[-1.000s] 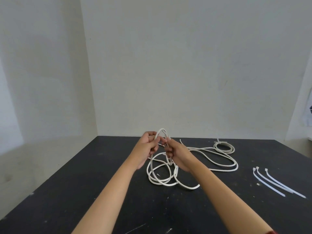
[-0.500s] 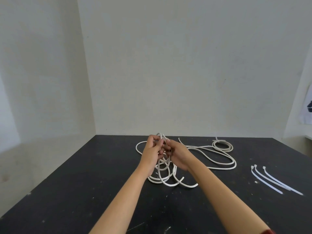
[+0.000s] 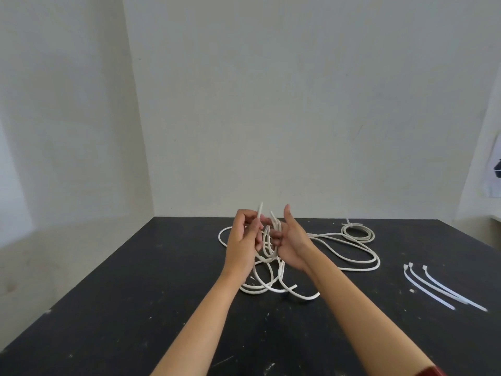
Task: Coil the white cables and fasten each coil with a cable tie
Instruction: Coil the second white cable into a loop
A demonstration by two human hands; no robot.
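Holding a long loose white round cable (image 3: 267,256) above the black scuffed counter (image 3: 135,308), the two bare hands are close together over the far middle of that counter. The left hand (image 3: 244,246) has its fingers closed on the cable, and one free end sticks up above them. The right hand (image 3: 291,244) is just beside it, thumb raised, with its fingers curled around hanging loops of the same cable, so this grip is also closed on the cable. Below the hands the loops fall to the counter and lie there in an untidy heap, with one end pointing toward the near right. From the heap a long strand runs to the right over the counter and bends back. At the far right part of the counter lies a small coiled white cable (image 3: 357,232), already fastened with a tie. Nearer on the right side of the counter, well apart from the heap, three white plastic cable ties (image 3: 439,286) lie side by side, unused
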